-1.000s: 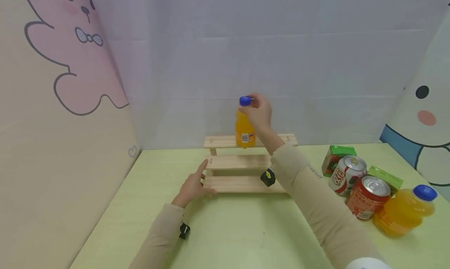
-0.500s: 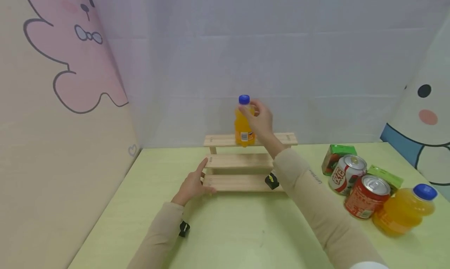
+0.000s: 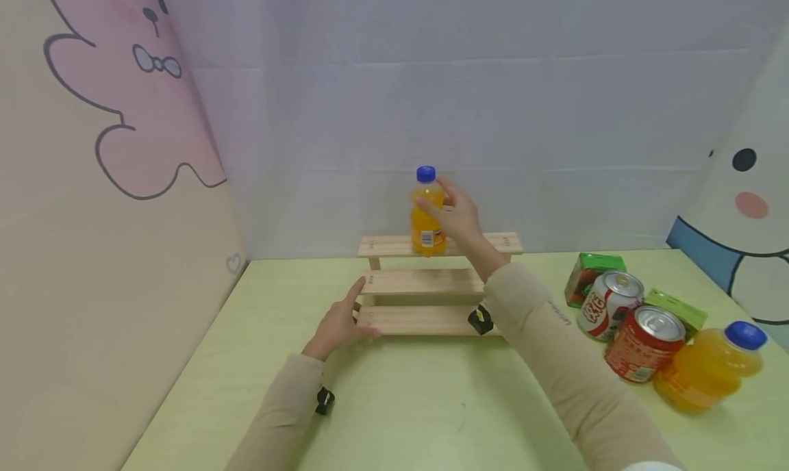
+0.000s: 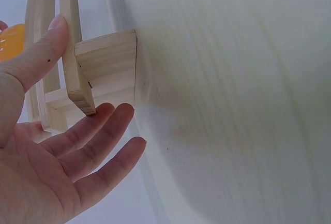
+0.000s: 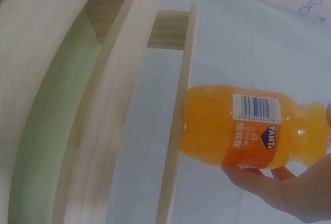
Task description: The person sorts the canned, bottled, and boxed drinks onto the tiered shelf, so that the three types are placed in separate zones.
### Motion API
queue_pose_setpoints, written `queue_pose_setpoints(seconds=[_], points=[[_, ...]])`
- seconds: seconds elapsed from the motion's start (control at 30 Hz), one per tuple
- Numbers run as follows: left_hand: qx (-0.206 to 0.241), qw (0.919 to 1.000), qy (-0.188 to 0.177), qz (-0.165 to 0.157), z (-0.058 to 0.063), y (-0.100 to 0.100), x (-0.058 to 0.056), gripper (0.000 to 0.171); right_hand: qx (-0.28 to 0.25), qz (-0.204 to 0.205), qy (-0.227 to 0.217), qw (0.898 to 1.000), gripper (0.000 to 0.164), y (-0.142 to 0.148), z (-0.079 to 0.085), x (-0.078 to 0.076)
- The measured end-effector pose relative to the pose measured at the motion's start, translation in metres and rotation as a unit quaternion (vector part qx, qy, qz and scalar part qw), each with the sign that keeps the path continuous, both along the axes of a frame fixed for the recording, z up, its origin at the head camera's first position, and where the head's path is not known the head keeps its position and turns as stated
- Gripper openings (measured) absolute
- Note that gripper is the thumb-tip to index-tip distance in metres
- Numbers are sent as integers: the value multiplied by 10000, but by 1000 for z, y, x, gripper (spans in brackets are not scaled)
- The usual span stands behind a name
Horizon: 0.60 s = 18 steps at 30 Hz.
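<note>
An orange Fanta bottle [image 3: 427, 221] with a blue cap stands upright at the top step of a small three-step wooden rack [image 3: 425, 281]. My right hand [image 3: 459, 218] holds it from the right, thumb across its front and fingers behind. In the right wrist view the base of the soda bottle [image 5: 232, 125] meets the top slat [image 5: 178, 115], and the hand [image 5: 295, 190] lies along its side. My left hand [image 3: 335, 327] grips the rack's left end. In the left wrist view its thumb [image 4: 46, 53] lies on a slat, the other fingers bent around the end.
On the right of the pale green table [image 3: 382, 402] stand a green carton [image 3: 585, 283], a white-and-red can [image 3: 610, 307], a red can [image 3: 644, 348] and a second orange bottle [image 3: 703, 375]. Another green box [image 3: 678, 310] sits behind the cans. A grey-white curtain [image 3: 394, 115] hangs close behind the rack.
The right hand has slid down from near the cap to the bottle's upper body, and its forearm has shifted right. The bottle has moved slightly left. The left hand keeps its place.
</note>
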<state>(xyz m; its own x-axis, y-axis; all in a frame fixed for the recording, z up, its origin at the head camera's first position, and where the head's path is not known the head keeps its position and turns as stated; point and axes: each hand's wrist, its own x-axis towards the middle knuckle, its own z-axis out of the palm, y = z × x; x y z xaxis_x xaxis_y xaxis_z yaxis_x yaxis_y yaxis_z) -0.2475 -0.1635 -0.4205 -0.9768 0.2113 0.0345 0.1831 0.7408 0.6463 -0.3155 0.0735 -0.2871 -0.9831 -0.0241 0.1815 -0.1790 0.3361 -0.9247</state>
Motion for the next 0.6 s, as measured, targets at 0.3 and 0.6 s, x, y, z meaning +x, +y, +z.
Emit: queue_pose_setpoints(seconds=[0.3,0.6], points=[[65,9999,-131,69,1,1,2,105,-127,-12,79,9999,71,-13,-3,-6],[-12,9999,-122,81,1,2,1,105,-223,-45,119,9997,73,-13,-6,-2]])
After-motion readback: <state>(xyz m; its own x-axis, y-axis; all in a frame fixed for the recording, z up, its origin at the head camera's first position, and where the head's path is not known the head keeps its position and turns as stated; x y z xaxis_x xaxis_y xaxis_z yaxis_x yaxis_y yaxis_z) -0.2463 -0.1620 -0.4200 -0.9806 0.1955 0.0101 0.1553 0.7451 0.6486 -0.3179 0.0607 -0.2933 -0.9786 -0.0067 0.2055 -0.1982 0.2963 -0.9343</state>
